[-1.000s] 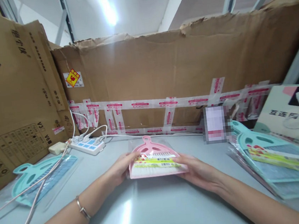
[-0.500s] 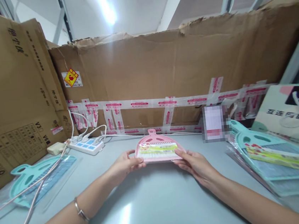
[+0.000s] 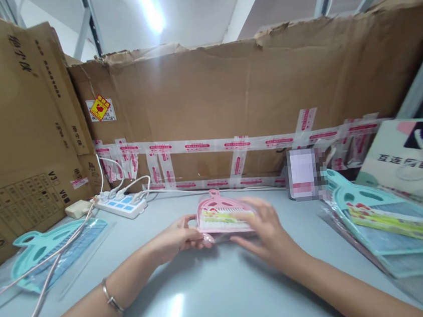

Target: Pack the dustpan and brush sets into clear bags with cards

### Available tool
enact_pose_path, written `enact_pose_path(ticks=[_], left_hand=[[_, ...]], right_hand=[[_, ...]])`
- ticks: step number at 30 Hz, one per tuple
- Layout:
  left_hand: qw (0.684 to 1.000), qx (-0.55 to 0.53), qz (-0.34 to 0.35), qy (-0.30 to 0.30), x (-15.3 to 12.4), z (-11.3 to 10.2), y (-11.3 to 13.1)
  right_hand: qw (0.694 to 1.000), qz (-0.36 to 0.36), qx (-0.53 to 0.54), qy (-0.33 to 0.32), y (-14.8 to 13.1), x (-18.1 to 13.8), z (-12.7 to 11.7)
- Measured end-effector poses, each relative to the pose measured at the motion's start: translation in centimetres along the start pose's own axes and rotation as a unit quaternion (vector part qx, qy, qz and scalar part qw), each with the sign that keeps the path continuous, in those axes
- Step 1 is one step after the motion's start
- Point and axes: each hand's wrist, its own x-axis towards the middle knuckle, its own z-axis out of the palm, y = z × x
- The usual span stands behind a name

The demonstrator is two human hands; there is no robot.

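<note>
A small pink dustpan with a white-bristled brush lies in clear plastic wrap on the table in front of me, its handle pointing away. A yellow-green label crosses its middle. My left hand pinches the wrap at the dustpan's lower left corner. Over the right side hovers my right hand, fingers spread and slightly blurred; whether its fingertips touch the wrap I cannot tell. They hide the dustpan's right edge.
Wrapped turquoise dustpans lie at left and in a pile at right. A white power strip and pale cables are on the left. Cardboard walls off the back. A glasses-printed box stands right.
My right hand has let go of the dustpan's right edge and opened above it. The dustpan has tilted and shifted slightly; my left hand still holds its left side.
</note>
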Motion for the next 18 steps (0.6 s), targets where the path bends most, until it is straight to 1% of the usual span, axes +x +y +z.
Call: enact_pose_path(ticks=[1, 2, 3, 5, 7, 9, 11, 13, 15, 16, 18], left_hand=[[1.0, 0.003, 0.005, -0.017, 0.0, 0.2, -0.1], [0.999, 0.007, 0.01, -0.031, -0.1, 0.3, -0.2], [0.999, 0.013, 0.012, -0.039, -0.1, 0.4, -0.3], [0.999, 0.028, 0.008, -0.04, -0.1, 0.4, -0.3], [0.999, 0.042, -0.004, -0.033, -0.1, 0.3, -0.2], [0.998, 0.053, -0.012, -0.018, -0.1, 0.1, 0.0], [0.998, 0.069, -0.008, 0.003, -0.3, -0.2, 0.3], [0.996, 0.09, 0.011, 0.012, -0.5, -0.5, 0.7], [0.993, 0.112, 0.025, -0.007, -0.9, -0.7, 1.1], [0.992, 0.122, 0.024, -0.026, -1.1, -0.7, 1.3], [0.987, 0.147, 0.006, -0.064, -1.4, -0.9, 1.6]], right_hand=[[0.998, -0.043, -0.012, -0.035, -0.8, -0.1, 0.0], [0.996, -0.064, -0.017, -0.066, -1.5, -0.2, 0.1], [0.993, -0.067, -0.018, -0.093, -2.1, -0.3, 0.3], [0.991, -0.042, -0.019, -0.127, -2.7, -0.4, 0.6], [0.989, -0.029, -0.028, -0.143, -2.6, -0.3, 0.7], [0.987, -0.043, -0.046, -0.151, -2.1, 0.0, 0.5], [0.982, -0.092, -0.061, -0.152, -1.5, 0.2, 0.1], [0.973, -0.162, -0.061, -0.15, -1.3, 0.3, -0.2], [0.962, -0.213, -0.057, -0.158, -1.4, 0.2, -0.2], [0.96, -0.219, -0.059, -0.166, -1.5, 0.2, -0.2], [0.96, -0.196, -0.081, -0.185, -1.8, 0.1, -0.1]])
